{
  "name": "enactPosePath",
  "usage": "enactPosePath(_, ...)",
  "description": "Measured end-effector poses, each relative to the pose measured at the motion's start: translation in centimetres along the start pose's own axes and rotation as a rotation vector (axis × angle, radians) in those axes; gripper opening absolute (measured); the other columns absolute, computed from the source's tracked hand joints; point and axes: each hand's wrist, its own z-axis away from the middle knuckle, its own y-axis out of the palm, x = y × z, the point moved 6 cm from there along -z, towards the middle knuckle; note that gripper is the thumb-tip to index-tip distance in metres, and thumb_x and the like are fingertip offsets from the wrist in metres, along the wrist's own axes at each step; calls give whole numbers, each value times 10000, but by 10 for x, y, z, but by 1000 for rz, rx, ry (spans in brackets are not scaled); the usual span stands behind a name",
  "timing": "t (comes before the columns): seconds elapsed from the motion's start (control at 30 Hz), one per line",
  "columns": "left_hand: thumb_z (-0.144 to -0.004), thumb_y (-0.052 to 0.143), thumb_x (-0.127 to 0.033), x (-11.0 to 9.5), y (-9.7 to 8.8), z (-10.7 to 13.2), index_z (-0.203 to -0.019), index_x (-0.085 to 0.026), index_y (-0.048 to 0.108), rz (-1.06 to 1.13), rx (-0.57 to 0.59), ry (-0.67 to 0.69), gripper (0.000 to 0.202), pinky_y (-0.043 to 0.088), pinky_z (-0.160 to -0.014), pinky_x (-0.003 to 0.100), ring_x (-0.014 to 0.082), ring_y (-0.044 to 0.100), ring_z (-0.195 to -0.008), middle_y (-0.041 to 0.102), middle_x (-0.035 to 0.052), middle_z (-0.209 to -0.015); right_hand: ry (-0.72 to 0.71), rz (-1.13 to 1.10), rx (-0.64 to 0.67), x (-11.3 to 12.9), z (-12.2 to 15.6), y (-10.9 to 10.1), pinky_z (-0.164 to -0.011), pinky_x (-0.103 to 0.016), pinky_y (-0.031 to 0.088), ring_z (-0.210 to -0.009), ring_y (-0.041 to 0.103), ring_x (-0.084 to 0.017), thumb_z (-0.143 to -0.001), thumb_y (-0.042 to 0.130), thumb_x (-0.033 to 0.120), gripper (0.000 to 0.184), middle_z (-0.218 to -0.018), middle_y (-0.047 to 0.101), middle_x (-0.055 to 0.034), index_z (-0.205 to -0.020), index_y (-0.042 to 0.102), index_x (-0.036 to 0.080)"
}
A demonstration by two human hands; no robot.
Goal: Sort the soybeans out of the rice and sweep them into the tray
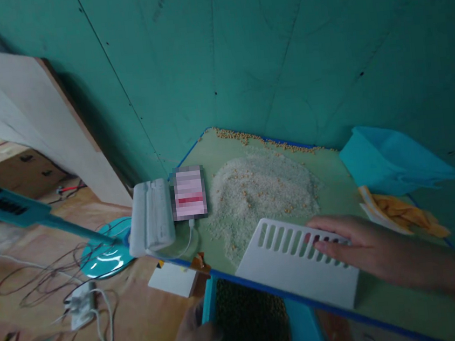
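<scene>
My right hand [332,238] is closed on the slotted upper edge of a white plastic panel [291,272], its thumb on the near face. The panel stands tilted at the table's front edge. Behind it lies a wide heap of small pale grains [262,188], probably rice, with some yellow beans mixed in. My left hand [196,334] is wrapped round the left rim of a blue bin [304,322] below the table edge. Small dark green grains or beans [251,314] lie in the bin; their exact kind is unclear.
Yellow beans [244,136] line the table's [336,180] back edge. A blue fabric box [392,156] and an orange cloth [406,211] sit at right. A white device [151,216] and a phone [189,193] stand left. A fan [15,203], cables and a power strip [82,305] occupy the floor.
</scene>
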Motion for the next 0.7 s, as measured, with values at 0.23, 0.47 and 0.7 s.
enactPosePath(0.23,-384,603,-10,0,-9,-23,-558,-214,743,-97,-5,69,303,305,-384,226,119,468,-388,662,-48,-437,27,50,-16,3,-3,-5,-766,-356,489,-905,614,-231,-858,437,415,298,-1011,659,-70,-1017,603,224)
enactPosePath(0.47,-406,592,-10,8,-9,-13,-631,-215,757,-27,-32,26,347,410,-497,302,166,520,-432,685,-38,-480,105,-123,-89,-26,-4,-22,-711,-339,519,-864,640,-242,-829,463,497,395,-998,672,-57,-1100,570,230)
enactPosePath(0.7,-401,603,-55,8,-13,-12,-647,-221,761,-17,-33,57,336,433,-467,275,152,531,-416,707,-32,-516,202,-197,-128,-27,8,-14,-776,-359,514,-940,622,-264,-786,485,566,469,-1079,653,-83,-1103,568,232)
